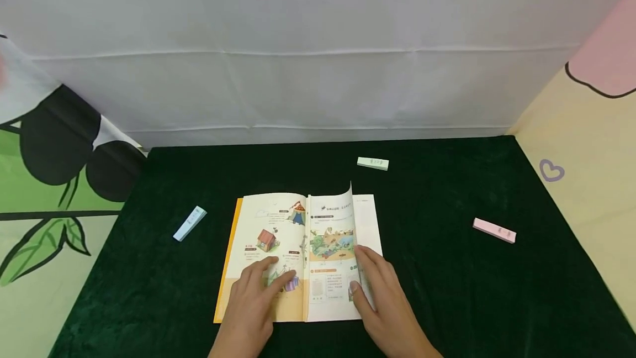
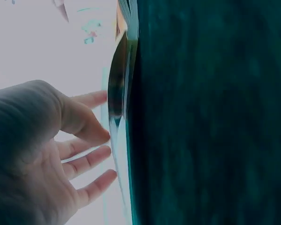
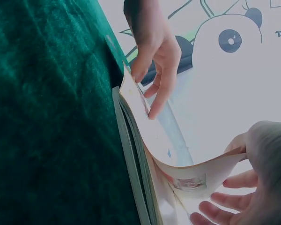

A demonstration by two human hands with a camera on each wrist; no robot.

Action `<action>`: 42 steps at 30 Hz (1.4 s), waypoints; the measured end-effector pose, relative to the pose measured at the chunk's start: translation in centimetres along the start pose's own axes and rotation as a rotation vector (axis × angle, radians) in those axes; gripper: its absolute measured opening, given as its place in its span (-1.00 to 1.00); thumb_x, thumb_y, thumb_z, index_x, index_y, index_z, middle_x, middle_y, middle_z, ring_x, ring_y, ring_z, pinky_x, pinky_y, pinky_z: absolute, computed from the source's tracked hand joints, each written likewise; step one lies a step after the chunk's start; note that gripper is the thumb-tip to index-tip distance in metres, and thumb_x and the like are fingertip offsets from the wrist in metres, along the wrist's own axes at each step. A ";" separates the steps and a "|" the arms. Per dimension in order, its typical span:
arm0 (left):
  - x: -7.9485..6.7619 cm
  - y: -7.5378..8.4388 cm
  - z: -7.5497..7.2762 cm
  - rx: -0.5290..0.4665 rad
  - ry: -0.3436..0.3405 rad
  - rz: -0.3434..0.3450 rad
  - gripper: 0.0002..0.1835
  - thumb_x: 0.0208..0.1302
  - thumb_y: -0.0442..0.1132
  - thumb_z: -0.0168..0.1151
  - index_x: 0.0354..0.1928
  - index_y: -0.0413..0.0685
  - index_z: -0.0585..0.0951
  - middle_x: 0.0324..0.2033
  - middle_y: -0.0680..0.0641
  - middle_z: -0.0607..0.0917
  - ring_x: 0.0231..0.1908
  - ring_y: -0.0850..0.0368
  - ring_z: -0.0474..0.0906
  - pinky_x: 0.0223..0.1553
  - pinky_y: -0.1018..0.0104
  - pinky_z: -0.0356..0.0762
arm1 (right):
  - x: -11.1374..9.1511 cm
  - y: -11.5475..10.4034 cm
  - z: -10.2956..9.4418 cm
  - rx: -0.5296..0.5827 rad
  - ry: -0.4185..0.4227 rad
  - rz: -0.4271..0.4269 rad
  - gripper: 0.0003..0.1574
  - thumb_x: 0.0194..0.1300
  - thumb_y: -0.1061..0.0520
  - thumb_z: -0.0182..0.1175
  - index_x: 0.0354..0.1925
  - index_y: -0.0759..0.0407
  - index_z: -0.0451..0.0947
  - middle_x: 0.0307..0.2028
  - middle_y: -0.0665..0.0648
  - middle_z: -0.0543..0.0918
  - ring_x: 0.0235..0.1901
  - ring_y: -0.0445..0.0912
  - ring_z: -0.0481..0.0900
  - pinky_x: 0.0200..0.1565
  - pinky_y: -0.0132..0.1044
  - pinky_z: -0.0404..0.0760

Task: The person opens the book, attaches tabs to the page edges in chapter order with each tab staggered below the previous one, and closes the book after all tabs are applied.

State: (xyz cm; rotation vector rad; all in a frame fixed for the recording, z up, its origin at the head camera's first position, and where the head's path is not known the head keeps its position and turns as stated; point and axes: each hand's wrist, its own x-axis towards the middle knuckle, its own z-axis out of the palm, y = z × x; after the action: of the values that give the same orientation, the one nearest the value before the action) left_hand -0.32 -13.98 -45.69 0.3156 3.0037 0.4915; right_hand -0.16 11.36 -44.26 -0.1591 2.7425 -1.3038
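Your left hand (image 1: 250,304) rests relaxed, fingers spread and grasping nothing, on the lower left-hand page of an open illustrated textbook (image 1: 258,217). The book lies beneath and just beyond your 2 hands. Your right hand (image 1: 381,298) pinches the outer edge of a printed leaf (image 1: 332,286) between thumb and fingers; the leaf curls upward, baring part of a white page (image 1: 366,217) beyond your right fingertips. Around the hands are 3 slim lettered strips: a pale blue strip (image 1: 190,223), beyond and to the left of your left hand; a pale green strip (image 1: 373,164), well beyond your right hand; and a pink strip (image 1: 494,230), well to the right of it. Dark green velvet cloth (image 1: 447,291) lies under the book and strips.
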 end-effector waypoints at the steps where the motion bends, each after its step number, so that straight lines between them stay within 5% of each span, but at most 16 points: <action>1: 0.0 0.1 0.0 -0.012 0.007 -0.002 -0.30 0.16 -0.56 0.27 0.27 0.29 0.64 0.41 -0.06 0.42 0.38 -0.14 0.31 0.28 -0.17 0.41 | 0.1 -0.2 0.0 -0.002 -0.008 0.000 -0.22 0.51 0.18 0.20 0.59 0.08 0.22 0.56 0.00 0.23 0.30 -0.04 0.31 0.23 0.06 0.55; 6: -0.3 0.9 0.3 -0.101 0.099 0.032 -0.59 0.33 -0.38 0.35 0.10 0.27 0.72 0.33 0.06 0.48 0.32 0.01 0.32 0.22 -0.05 0.41 | 0.2 -0.8 0.3 -0.018 -0.024 -0.010 -0.26 0.55 0.11 0.16 0.58 -0.01 0.24 0.56 -0.08 0.22 0.28 -0.04 0.31 0.17 -0.01 0.60; 13: -0.6 2.6 0.7 -0.255 0.263 0.123 -0.77 0.24 -0.24 0.50 -0.11 0.27 0.77 0.19 0.18 0.59 0.24 0.13 0.39 0.23 -0.03 0.33 | 0.4 -1.0 0.6 0.008 -0.026 -0.079 -0.28 0.54 0.14 0.18 0.57 0.07 0.27 0.55 -0.04 0.24 0.37 -0.02 0.32 0.30 0.14 0.55; 16: -0.7 3.7 0.7 -0.333 0.254 0.091 -0.81 0.24 -0.14 0.52 -0.13 0.27 0.76 0.19 0.23 0.57 0.21 0.16 0.36 0.26 -0.09 0.27 | 0.5 -1.0 0.6 0.027 -0.033 -0.088 -0.30 0.56 0.14 0.17 0.57 0.05 0.27 0.55 -0.07 0.24 0.43 -0.03 0.30 0.37 0.18 0.48; 22: -0.9 5.4 0.8 -0.480 0.185 0.021 -0.87 0.25 0.05 0.51 -0.22 0.36 0.73 0.18 0.23 0.55 0.25 0.03 0.34 0.35 -0.60 -0.10 | 0.5 -1.0 0.6 0.040 -0.054 -0.109 -0.31 0.57 0.13 0.15 0.56 0.01 0.29 0.57 -0.14 0.23 0.47 -0.07 0.28 0.39 0.16 0.48; 26: -0.8 5.9 0.9 -0.494 0.173 -0.012 -0.84 0.22 0.00 0.54 -0.31 0.46 0.69 0.17 0.23 0.56 0.27 -0.01 0.38 0.36 -0.66 -0.19 | 0.4 -0.9 0.5 0.045 -0.073 -0.123 -0.32 0.58 0.11 0.13 0.57 -0.05 0.28 0.58 -0.22 0.21 0.47 -0.14 0.28 0.39 0.10 0.49; 38: -0.5 5.7 0.6 -0.455 0.212 -0.018 -0.70 0.21 -0.28 0.50 -0.47 0.33 0.60 0.10 0.19 0.60 0.14 0.07 0.39 0.38 -0.57 -0.05 | 0.2 -0.8 0.2 0.101 -0.074 -0.094 -0.28 0.58 0.16 0.12 0.57 -0.24 0.26 0.56 -0.26 0.25 0.53 -0.22 0.27 0.44 0.03 0.45; 42: -0.4 5.4 0.3 -0.448 0.194 -0.090 -0.70 0.20 -0.30 0.46 -0.49 0.30 0.58 0.06 0.21 0.58 0.09 0.16 0.37 0.35 -0.21 0.25 | 0.2 -0.9 0.0 0.134 -0.060 -0.060 -0.26 0.57 0.20 0.12 0.57 -0.25 0.25 0.56 -0.22 0.27 0.48 -0.23 0.34 0.37 -0.07 0.55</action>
State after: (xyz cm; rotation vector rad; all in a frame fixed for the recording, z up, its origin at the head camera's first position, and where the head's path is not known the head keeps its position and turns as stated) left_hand 1.14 -8.93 -44.21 0.1021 2.9484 1.2160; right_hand -0.27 10.79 -43.58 -0.2662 2.6098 -1.4673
